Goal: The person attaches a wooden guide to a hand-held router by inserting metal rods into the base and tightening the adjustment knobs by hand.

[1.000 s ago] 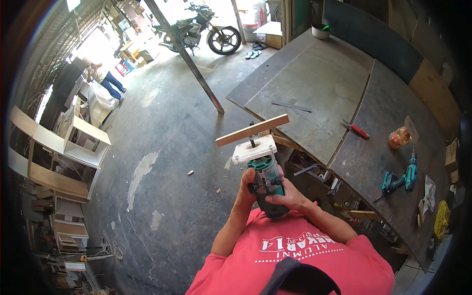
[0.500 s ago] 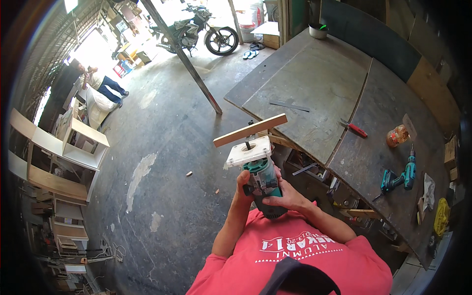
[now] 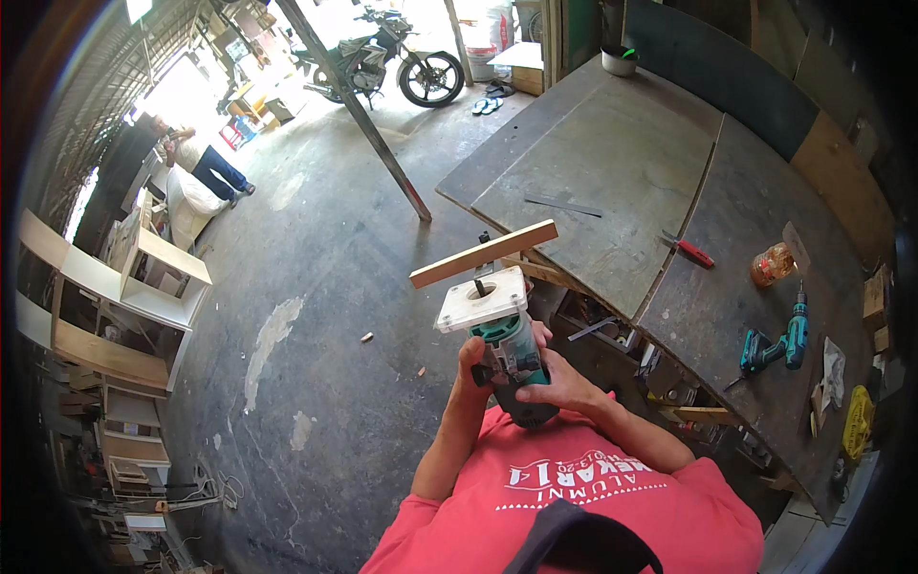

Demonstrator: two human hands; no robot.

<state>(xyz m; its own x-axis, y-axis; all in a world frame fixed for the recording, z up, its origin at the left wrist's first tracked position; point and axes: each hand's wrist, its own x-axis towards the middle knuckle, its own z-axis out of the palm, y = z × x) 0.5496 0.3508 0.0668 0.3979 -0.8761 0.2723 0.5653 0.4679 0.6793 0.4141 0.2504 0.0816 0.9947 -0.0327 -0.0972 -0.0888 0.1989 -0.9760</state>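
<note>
Upside down in front of my chest is a teal and black trim router (image 3: 513, 368), its pale square base plate (image 3: 483, 298) facing up and away. A dark bit sticks out of the hole in the plate. My left hand (image 3: 471, 364) grips the router's left side, thumb up near the base. Wrapped round its right side is my right hand (image 3: 562, 383), with the thumb across the body. Just beyond the plate a narrow wooden strip (image 3: 485, 253) slants across, joined to the router by a dark metal guide rod (image 3: 484, 237).
The workbench (image 3: 593, 143) at the right carries a teal cordless drill (image 3: 794, 335), a red-handled tool (image 3: 693, 253), a jar (image 3: 771, 265), a metal strip (image 3: 562, 206) and a bowl (image 3: 620, 62). A slanted post (image 3: 359, 120), a motorcycle (image 3: 382, 62) and another person (image 3: 203, 158) are farther off.
The router has tilted slightly, so its base plate and the wooden strip sit a little farther left and more of the plate shows. My hands keep their grip. The far person has shifted slightly.
</note>
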